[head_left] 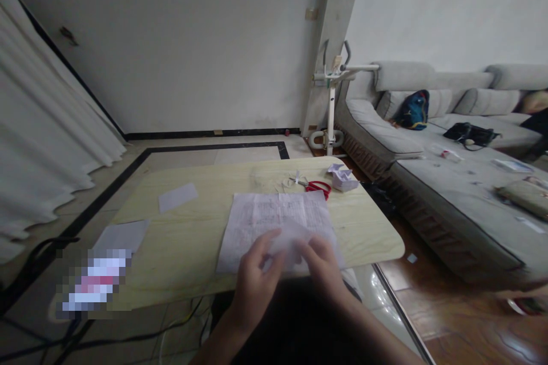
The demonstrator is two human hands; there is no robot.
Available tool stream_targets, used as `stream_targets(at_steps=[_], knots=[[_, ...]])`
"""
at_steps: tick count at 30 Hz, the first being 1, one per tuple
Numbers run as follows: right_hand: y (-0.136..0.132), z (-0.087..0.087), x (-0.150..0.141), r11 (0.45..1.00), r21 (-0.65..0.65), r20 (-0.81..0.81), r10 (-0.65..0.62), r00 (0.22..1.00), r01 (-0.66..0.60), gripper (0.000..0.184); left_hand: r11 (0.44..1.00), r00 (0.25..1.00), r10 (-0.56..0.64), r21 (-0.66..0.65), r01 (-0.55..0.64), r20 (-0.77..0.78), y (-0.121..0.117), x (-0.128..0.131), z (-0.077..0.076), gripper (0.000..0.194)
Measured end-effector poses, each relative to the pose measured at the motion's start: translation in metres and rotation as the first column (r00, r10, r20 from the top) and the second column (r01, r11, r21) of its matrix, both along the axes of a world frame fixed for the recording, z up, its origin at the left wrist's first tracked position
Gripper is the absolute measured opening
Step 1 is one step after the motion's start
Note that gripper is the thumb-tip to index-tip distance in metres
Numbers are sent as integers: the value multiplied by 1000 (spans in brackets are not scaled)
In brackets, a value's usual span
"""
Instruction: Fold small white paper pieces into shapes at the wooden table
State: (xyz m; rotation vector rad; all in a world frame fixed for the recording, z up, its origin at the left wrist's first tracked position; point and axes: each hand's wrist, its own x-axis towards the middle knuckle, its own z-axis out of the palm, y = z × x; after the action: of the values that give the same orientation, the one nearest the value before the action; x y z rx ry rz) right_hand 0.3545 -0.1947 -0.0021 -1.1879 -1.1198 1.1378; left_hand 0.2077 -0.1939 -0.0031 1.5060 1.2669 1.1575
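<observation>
Between my two hands is a small sheet of white paper (291,234), blurred a little. My left hand (259,265) pinches its left side, thumb and fingers closed on it. On the other side, my right hand (321,265) grips the right edge. Beneath them a large printed sheet (248,219) with fold creases lies flat on the pale wooden table (192,251). Just beyond that sheet, red-handled scissors (317,186) rest among thin scraps. Folded paper pieces (345,179) sit at the far right corner of the table.
A blank paper (177,198) and another sheet (122,236) lie on the table's left part. A blurred-out bright object (96,282) is at the near left corner. To the right stand a grey sofa (454,194) and white exercise equipment (331,102). Cables (171,325) hang below the table.
</observation>
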Motion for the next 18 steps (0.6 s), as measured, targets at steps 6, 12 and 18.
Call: stream_targets(at_steps=[6, 12, 18], knots=[[0, -4, 0, 1000, -9, -21, -12, 1000, 12, 35, 1000, 1000, -12, 11, 11, 6, 0, 2, -1, 31], [1, -1, 0, 1000, -10, -15, -27, 1000, 27, 39, 1000, 1000, -4, 19, 4, 9, -1, 1, 4, 29], [1, -2, -1, 999, -8, -21, -31, 999, 31, 38, 999, 1000, -17, -30, 17, 13, 0, 0, 6, 32]])
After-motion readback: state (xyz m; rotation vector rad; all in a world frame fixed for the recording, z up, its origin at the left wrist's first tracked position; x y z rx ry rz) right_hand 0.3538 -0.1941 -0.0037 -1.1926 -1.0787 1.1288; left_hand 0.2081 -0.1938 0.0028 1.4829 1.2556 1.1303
